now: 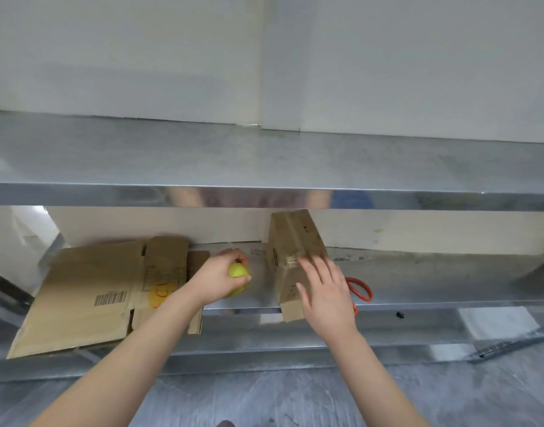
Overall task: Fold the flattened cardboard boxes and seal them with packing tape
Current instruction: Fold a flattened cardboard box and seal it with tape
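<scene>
On the lower shelf (pixel 434 282), my right hand (pixel 326 291) lies spread on the box (pixel 290 235), long axis toward me; my left hand (pixel 215 282), just left, grips a round yellow thing (pixel 237 270).

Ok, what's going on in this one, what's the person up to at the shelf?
A person is working at the lower shelf of a metal rack. The left hand grips a small yellow-green round object, which I cannot identify for sure. The right hand, fingers straight and blurred, lies on a folded-up cardboard box standing on that shelf. Flattened cardboard lies to the left, not yet folded, and an orange loop shows just behind the right hand.
</scene>
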Motion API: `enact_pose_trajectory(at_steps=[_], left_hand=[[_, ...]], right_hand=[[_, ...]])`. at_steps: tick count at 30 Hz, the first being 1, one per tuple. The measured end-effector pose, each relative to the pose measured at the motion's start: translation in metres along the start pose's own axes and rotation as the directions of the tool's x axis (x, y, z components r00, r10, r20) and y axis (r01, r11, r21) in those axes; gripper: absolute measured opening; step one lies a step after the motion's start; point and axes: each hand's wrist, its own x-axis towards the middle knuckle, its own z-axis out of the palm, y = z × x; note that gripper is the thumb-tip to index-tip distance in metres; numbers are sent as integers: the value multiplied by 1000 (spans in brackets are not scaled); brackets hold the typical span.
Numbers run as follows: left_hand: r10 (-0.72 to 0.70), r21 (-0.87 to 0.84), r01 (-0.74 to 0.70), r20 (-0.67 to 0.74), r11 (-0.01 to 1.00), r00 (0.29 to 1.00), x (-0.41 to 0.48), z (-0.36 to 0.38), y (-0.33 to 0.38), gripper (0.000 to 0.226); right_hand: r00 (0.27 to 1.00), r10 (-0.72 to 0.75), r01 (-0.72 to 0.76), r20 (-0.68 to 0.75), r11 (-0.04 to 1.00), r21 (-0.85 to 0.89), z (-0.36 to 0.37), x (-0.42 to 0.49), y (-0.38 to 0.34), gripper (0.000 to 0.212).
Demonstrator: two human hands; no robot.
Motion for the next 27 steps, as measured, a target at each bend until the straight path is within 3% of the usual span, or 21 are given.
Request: enact_pose_trajectory(at_steps=[5, 9, 12, 15, 19, 27], left_hand=[[26, -39, -26, -10, 999, 1000, -3, -4, 2, 23], [82, -35, -84, -53, 996, 995, -5, -11, 6, 24], [148, 10, -148, -100, 989, 984, -8, -16, 11, 25], [195, 69, -188, -113, 980, 974, -15, -20, 13, 25], [229, 115, -217, -100, 969, 968, -25, -22, 8, 23], [227, 94, -217, -110, 972, 968, -44, -25, -13, 26]], right_hand=[[999, -27, 26, 44, 999, 24, -3, -3, -4, 50], [995, -84, 84, -52, 996, -14, -10, -7, -23, 51], [985, -130, 138, -114, 988, 64, -13, -3, -46, 41], [999, -30, 32, -13, 959, 282, -18, 5, -75, 41], [980, 102, -181, 172, 818, 546, -6, 18, -102, 29], [944, 192, -325, 270, 692, 645, 17, 25, -122, 8]])
